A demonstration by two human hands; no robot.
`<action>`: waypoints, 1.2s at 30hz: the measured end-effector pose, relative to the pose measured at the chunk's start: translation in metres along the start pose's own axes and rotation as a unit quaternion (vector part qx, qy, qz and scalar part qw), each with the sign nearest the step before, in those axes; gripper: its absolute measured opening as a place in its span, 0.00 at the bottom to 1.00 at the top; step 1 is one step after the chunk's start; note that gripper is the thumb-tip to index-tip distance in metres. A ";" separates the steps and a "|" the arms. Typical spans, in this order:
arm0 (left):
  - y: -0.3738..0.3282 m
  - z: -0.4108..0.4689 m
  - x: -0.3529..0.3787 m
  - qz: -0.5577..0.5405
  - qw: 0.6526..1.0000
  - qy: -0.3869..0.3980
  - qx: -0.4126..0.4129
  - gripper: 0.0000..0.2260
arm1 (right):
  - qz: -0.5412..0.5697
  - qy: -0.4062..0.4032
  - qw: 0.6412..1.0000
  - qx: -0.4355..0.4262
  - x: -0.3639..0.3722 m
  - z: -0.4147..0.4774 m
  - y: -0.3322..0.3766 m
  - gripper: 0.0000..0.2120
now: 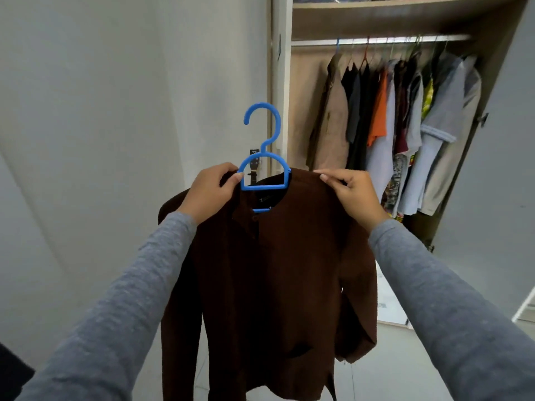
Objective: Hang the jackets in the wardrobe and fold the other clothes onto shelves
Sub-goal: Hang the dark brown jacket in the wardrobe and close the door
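Out in front of the open wardrobe (282, 82), the brown jacket (275, 270) hangs in mid-air on its blue hanger (265, 157), low and to the left of the rail (376, 41) and well apart from it.

Head view, the only one we get. The left hand (211, 192) pinches cloth at the collar, right up against the hanger's loop. The right hand (351, 189) grips the far shoulder seam between thumb and curled fingers. The hook stands upright and free, with its opening to the left.

My read: this is the squaring-up step before the hang. The right shoulder looks seated, while the left one sags with its sleeve behind the wrist, so that side wants tugging level first. One hand should then take the hanger's neck, so the hook can go up and over the rail cleanly.

Now the surroundings. Hanging clothes (405, 125) crowd the rail from the middle to the right. The likeliest slot is at the left end, beside the tan garment (330, 123). The wardrobe's left post stands between hook and slot, so the lift must clear it. An open door (506, 169) flanks the right. Something lies on the top shelf (390, 5), possibly folded clothes, but it is too blurred to call.
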State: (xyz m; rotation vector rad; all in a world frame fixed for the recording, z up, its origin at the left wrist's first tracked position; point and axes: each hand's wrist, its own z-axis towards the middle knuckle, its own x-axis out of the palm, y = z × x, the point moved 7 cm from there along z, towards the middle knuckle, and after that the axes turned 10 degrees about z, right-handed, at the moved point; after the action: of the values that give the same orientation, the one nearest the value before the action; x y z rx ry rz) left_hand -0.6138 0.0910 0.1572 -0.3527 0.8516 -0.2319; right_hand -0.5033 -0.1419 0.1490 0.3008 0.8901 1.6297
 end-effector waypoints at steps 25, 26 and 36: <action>-0.039 0.063 0.074 -0.119 0.993 -0.003 0.011 0.06 | -0.100 -0.256 0.924 0.267 -0.162 -0.025 -0.112 0.12; -0.045 0.071 0.083 -0.121 0.992 -0.001 0.019 0.06 | -0.108 -0.265 0.929 0.234 -0.163 -0.022 -0.106 0.13; -0.101 0.157 0.194 -0.148 0.983 0.048 0.095 0.05 | -0.216 0.049 0.968 0.115 -0.157 0.057 -0.114 0.13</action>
State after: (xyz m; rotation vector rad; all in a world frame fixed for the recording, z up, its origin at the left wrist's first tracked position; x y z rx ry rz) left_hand -0.3753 -0.0337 0.1585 -0.2894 0.8626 -0.6080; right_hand -0.3423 -0.2634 0.1513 0.1690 1.1358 1.1476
